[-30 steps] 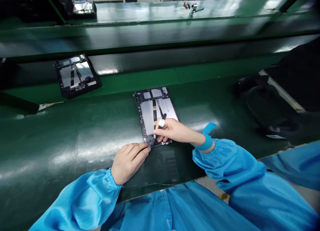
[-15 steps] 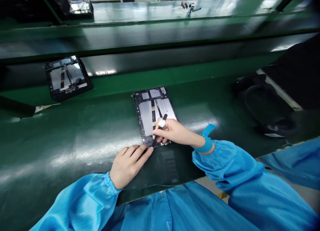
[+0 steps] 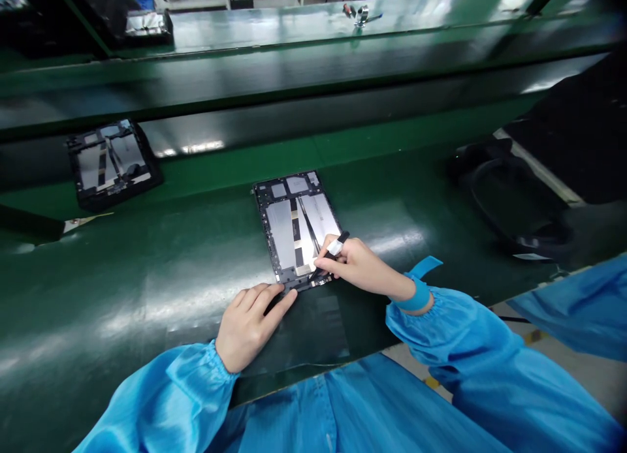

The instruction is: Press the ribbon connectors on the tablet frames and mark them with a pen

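Observation:
An opened tablet [image 3: 281,224] lies on the green bench, its battery panels and dark ribbon cable exposed. My left hand [image 3: 251,322] rests at its lower left corner, fingers stretched out, with fingertips and thumb touching the bottom edge. In a pinch, my right hand [image 3: 355,264] grips a black pen-like tool [image 3: 345,236] with a white label round it. The tool's thin tip points down at the dark strip along the tablet's lower end, right of my left thumb. Whether the tip touches a part there I cannot tell.
A second opened tablet [image 3: 110,158] sits on a dark stack at the left. At the right lie a black looped object [image 3: 519,208] and a large dark sheet [image 3: 568,136]. On the far shelf are small items [image 3: 361,15]. A transparent sheet [image 3: 313,322] lies before the tablet.
My right hand has moved right along the tablet's lower end, and the tool now leans further right. My left hand stays at the corner. The whole view has shifted slightly.

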A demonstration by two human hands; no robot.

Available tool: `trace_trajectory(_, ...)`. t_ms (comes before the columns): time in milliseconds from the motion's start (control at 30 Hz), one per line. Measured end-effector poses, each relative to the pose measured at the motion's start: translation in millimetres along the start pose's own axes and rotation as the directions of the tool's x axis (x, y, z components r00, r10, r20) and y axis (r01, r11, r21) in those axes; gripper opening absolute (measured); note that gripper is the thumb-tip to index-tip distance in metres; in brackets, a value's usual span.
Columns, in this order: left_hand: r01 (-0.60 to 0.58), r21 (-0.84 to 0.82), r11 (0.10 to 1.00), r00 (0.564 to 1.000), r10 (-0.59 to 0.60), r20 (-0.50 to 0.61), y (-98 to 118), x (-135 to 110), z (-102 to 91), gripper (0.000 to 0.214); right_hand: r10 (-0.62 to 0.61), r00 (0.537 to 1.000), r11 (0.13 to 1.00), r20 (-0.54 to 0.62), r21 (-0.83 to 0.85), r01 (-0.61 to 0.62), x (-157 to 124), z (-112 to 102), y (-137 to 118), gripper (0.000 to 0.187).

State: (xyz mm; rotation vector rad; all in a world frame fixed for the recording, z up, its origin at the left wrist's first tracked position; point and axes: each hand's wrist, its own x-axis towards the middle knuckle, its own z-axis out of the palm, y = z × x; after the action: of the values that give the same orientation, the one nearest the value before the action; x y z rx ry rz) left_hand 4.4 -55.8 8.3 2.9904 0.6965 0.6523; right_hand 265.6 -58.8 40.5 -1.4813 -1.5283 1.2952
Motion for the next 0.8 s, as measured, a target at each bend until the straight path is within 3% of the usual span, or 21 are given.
trace_trajectory(133,0.004,0.002,1.000,1.000,-0.004,-0.010,-0.9,-1.5,1.9,0.033,0.064,0.998,0.991,-0.002,0.118,-0.064,0.1,1.3,1.3,0.017)
trace_trajectory(367,0.002,-0.010,1.000,1.000,-0.002,-0.009,-3.6,-1.4,2.6,0.032,-0.073,0.997,0.984,-0.039,-0.168,0.065,-1.1,1.2,-4.5,0.017)
trace_trajectory(567,0.003,-0.007,1.000,1.000,-0.003,-0.013,-4.0,-2.8,5.3,0.033,-0.034,0.999,0.999,-0.037,-0.023,0.034,-1.8,2.4,-4.0,0.016)
trace_trajectory(800,-0.019,0.075,0.997,1.000,0.018,0.021,-3.8,0.3,3.2,0.038,-0.052,0.996,0.997,-0.072,-0.054,0.048,-1.9,4.1,-3.0,0.016)
